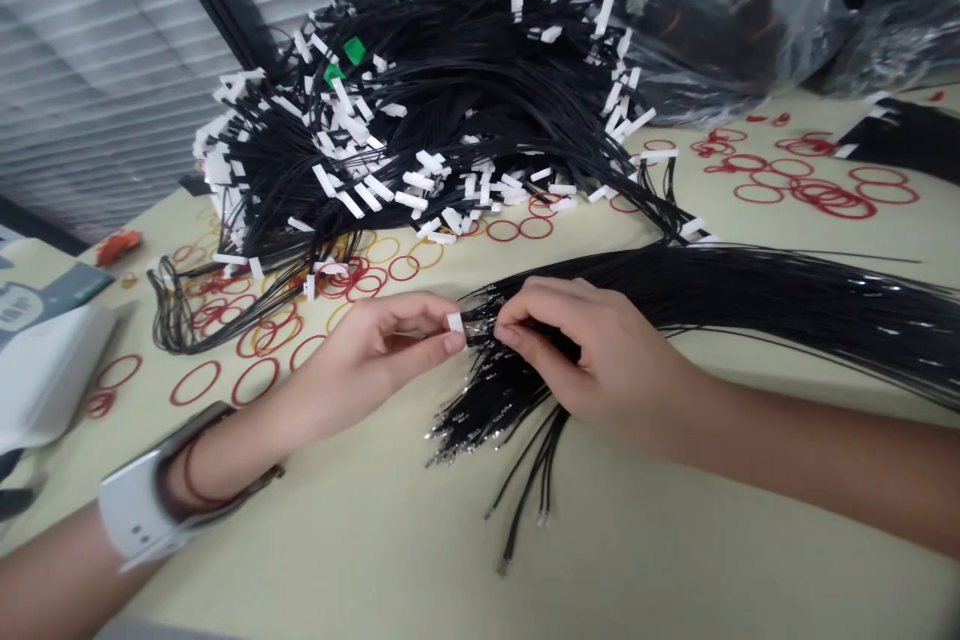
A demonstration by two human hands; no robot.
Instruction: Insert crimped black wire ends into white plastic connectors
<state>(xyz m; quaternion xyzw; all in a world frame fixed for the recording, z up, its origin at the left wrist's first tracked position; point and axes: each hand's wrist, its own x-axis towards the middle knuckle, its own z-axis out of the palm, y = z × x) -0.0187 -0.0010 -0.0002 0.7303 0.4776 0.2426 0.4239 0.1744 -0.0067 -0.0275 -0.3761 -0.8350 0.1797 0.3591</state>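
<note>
Between thumb and forefinger, my left hand [382, 345] pinches a small white connector housing [455, 322]. Facing it just to the right, my right hand [592, 335] has its thumb and forefinger pressed together at a thin black wire, whose metal tip points toward the housing. Whether the tip sits inside the housing I cannot tell. Under and behind my right hand lies a thick bundle of black wires [757, 295] with bare metal terminals at the ends. A few separate wires [529, 480] stick out below the hand toward the front.
A large heap of black cables [450, 110] with white connectors stands at the back. Red rubber bands [832, 198] and yellow ones are scattered around it. Clear plastic bags [697, 20] are at the back right. A white box [60, 370] sits at the left edge, near window blinds [97, 50].
</note>
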